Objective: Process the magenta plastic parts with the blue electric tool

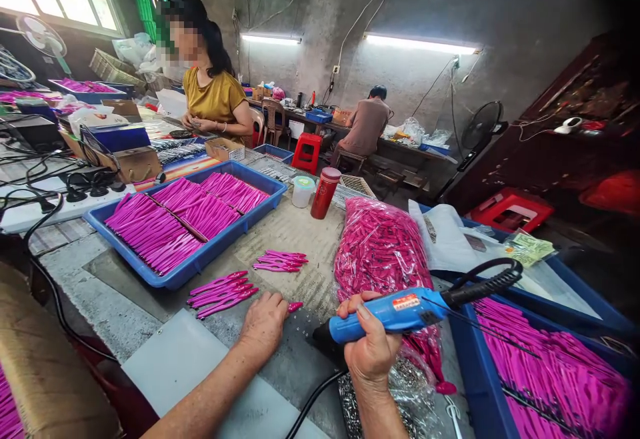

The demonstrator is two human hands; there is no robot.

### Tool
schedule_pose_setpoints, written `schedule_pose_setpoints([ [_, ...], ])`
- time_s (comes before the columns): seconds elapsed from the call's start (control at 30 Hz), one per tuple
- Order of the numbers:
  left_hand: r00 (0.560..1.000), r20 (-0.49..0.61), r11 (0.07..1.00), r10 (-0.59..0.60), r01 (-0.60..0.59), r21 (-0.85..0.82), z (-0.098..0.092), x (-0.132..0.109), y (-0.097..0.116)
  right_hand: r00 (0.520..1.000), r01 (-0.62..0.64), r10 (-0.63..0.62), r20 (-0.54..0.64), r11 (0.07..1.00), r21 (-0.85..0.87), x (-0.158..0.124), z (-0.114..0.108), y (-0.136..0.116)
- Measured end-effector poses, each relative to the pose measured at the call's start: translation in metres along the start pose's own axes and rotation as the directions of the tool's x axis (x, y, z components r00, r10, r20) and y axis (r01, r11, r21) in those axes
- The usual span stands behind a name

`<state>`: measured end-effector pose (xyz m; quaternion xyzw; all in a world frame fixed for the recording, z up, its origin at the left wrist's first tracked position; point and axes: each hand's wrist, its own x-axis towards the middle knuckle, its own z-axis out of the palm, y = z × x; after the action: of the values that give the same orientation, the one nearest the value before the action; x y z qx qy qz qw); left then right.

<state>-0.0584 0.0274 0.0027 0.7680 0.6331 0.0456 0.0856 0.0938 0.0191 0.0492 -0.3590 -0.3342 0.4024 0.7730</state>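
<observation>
My right hand is wrapped round a blue electric screwdriver with a black cable, its dark tip pointing left and down at the bench. My left hand rests knuckles up on the bench, its fingers closed on a small magenta plastic piece whose end sticks out to the right. Just left of that hand lies a row of magenta pieces, and another small bunch lies farther back. A clear bag stuffed with magenta parts stands right behind the screwdriver.
A blue tray of magenta pieces sits at back left, another blue tray at right. A red cup and a white tub stand behind. A person in yellow works across the bench; another sits at the far wall.
</observation>
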Motion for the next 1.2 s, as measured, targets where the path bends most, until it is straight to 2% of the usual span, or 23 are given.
schedule_pose_setpoints([
  [0.33, 0.997, 0.043, 0.996, -0.056, 0.059, -0.073, -0.012, 0.000, 0.004, 0.999, 0.005, -0.006, 0.033, 1.000, 0.019, 0.006, 0.010, 0.002],
  [0.53, 0.997, 0.056, 0.994, -0.045, 0.051, -0.097, -0.010, 0.000, 0.002, 0.996, 0.018, -0.020, 0.081, 1.000, 0.022, 0.008, 0.015, 0.006],
  [0.87, 0.999, 0.009, 0.992, -0.050, 0.051, -0.118, -0.003, -0.001, 0.001, 0.995, 0.038, -0.038, 0.087, 0.999, -0.003, 0.014, 0.026, 0.010],
  [1.2, 0.998, 0.013, 0.988, -0.057, 0.059, -0.143, -0.004, -0.002, 0.002, 0.994, 0.046, -0.042, 0.098, 0.998, -0.037, 0.019, 0.035, 0.021],
])
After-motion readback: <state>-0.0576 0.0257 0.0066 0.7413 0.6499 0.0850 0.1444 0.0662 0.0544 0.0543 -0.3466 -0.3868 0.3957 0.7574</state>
